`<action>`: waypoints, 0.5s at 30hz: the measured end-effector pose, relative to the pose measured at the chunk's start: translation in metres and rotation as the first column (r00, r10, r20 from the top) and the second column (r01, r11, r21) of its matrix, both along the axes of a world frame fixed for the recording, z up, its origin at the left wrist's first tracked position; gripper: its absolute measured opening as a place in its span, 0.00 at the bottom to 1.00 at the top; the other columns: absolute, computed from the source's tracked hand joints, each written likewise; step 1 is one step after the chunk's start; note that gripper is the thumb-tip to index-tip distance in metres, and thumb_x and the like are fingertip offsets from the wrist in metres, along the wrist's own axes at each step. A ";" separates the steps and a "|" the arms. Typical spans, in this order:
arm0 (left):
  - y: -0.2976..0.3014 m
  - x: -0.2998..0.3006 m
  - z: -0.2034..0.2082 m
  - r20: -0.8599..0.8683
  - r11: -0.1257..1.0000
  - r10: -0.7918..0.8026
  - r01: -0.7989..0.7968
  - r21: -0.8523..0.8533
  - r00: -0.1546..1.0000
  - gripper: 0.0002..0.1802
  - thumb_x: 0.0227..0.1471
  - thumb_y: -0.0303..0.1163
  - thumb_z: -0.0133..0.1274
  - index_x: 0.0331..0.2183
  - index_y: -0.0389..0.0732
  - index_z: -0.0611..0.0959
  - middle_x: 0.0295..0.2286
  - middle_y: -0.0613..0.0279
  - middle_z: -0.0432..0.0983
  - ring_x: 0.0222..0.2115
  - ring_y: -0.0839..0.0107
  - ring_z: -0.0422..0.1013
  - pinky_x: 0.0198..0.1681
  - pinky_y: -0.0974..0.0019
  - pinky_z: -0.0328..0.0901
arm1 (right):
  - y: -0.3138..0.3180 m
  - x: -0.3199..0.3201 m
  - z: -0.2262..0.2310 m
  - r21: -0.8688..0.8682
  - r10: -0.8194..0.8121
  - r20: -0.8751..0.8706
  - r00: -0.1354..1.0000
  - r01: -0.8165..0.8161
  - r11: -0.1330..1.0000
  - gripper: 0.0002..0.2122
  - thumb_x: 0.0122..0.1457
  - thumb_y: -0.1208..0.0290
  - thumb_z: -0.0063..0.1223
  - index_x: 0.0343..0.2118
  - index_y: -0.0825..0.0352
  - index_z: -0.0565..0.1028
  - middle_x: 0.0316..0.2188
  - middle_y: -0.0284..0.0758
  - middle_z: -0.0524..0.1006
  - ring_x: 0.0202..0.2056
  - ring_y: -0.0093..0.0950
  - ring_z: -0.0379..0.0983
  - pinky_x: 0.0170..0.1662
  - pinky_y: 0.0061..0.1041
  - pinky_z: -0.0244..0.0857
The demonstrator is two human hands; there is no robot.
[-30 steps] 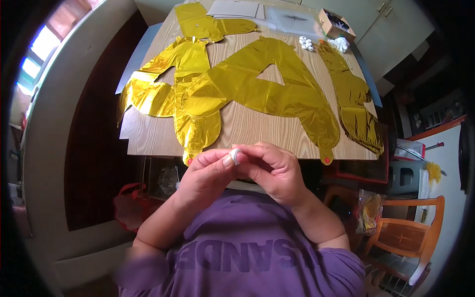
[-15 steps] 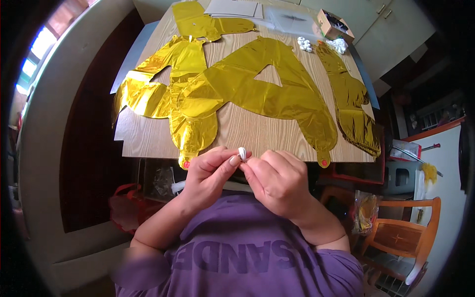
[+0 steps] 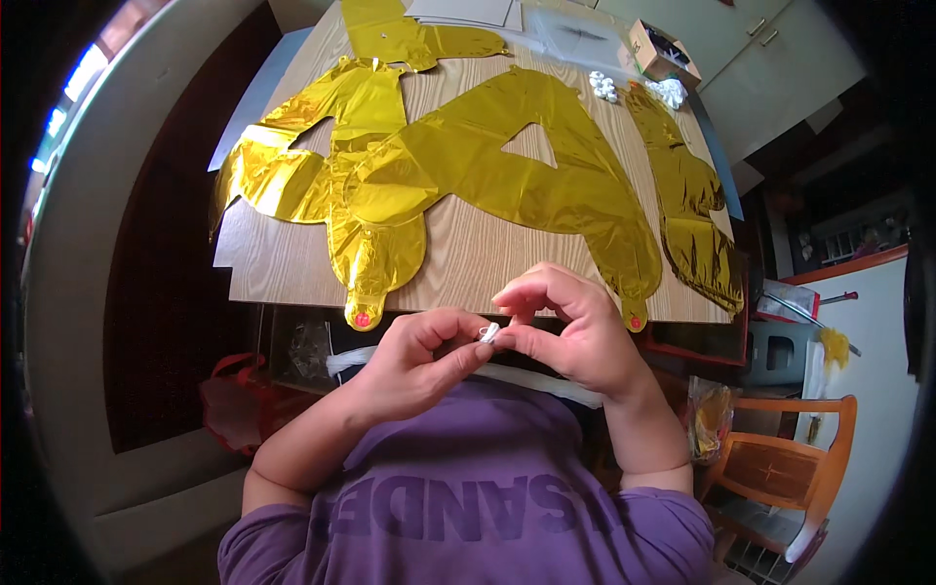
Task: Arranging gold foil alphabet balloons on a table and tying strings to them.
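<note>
In front of my chest, just below the table's near edge, my left hand (image 3: 426, 364) pinches a small wound bundle of white string (image 3: 489, 332) between thumb and fingers. A loose loop stands out from it. My right hand (image 3: 568, 333) is beside it, the thumb tip against the bundle and the forefinger lifted away with a gap between. Beyond my hands, a flat gold foil balloon shaped like an A (image 3: 546, 200) lies on the table. It overlaps another gold foil balloon (image 3: 375, 253) on the left, and each has a red spot on its near tab.
The wood-grain table (image 3: 292, 268) also carries a gold balloon (image 3: 682, 185) at right and another (image 3: 375, 34) at the far left. Small white bundles (image 3: 604, 88), a crumpled white clump (image 3: 667, 93) and an open box (image 3: 665, 54) stand far right. A wooden chair (image 3: 780, 468) is at my right.
My right hand has opened from a closed grip, its forefinger lifting off. The white bundle has shifted slightly right and down, still in my left fingers. The view has shifted a little.
</note>
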State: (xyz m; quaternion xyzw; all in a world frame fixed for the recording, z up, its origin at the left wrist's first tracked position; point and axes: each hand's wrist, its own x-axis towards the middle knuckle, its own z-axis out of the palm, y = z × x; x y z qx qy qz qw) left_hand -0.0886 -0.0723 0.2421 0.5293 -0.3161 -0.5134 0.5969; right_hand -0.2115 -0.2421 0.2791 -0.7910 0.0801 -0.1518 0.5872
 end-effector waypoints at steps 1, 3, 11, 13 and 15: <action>0.001 0.001 0.001 -0.037 0.999 -0.024 0.025 0.027 0.999 0.09 0.57 0.26 0.52 0.40 0.34 0.78 0.34 0.70 0.74 0.33 0.86 0.66 0.36 0.80 0.62 | -0.001 -0.001 0.000 0.017 0.015 0.027 1.000 -0.016 1.000 0.11 0.47 0.78 0.65 0.35 0.68 0.77 0.27 0.32 0.74 0.30 0.20 0.70 0.36 0.20 0.65; 0.001 0.001 0.004 -0.036 0.999 -0.036 0.037 0.032 0.999 0.09 0.57 0.26 0.52 0.40 0.34 0.78 0.33 0.70 0.75 0.33 0.86 0.67 0.36 0.79 0.62 | -0.004 -0.003 0.009 -0.060 0.089 0.059 0.994 -0.085 0.995 0.12 0.48 0.79 0.63 0.37 0.68 0.76 0.31 0.33 0.75 0.32 0.21 0.72 0.36 0.20 0.67; -0.004 0.006 0.003 0.055 0.994 -0.107 0.107 0.010 0.993 0.06 0.56 0.28 0.54 0.35 0.35 0.80 0.22 0.76 0.69 0.23 0.88 0.60 0.23 0.79 0.55 | -0.002 -0.007 0.010 -0.235 0.256 0.075 0.964 -0.232 0.944 0.08 0.52 0.78 0.58 0.35 0.69 0.74 0.29 0.39 0.72 0.31 0.35 0.73 0.34 0.29 0.67; -0.003 0.007 0.001 -0.011 0.986 -0.165 0.166 0.020 0.986 0.05 0.56 0.27 0.53 0.34 0.35 0.80 0.24 0.75 0.70 0.25 0.88 0.61 0.26 0.80 0.57 | -0.003 -0.008 0.006 -0.292 0.304 0.074 0.950 -0.271 0.917 0.07 0.53 0.76 0.57 0.34 0.68 0.72 0.29 0.39 0.71 0.31 0.37 0.72 0.34 0.31 0.67; -0.004 0.013 0.005 -0.099 0.966 -0.249 0.254 0.043 0.963 0.05 0.57 0.27 0.53 0.33 0.35 0.80 0.25 0.75 0.72 0.26 0.88 0.63 0.28 0.80 0.58 | -0.003 -0.010 0.006 -0.300 0.334 0.083 0.939 -0.296 0.907 0.06 0.53 0.76 0.56 0.32 0.68 0.71 0.29 0.39 0.69 0.30 0.39 0.72 0.34 0.33 0.67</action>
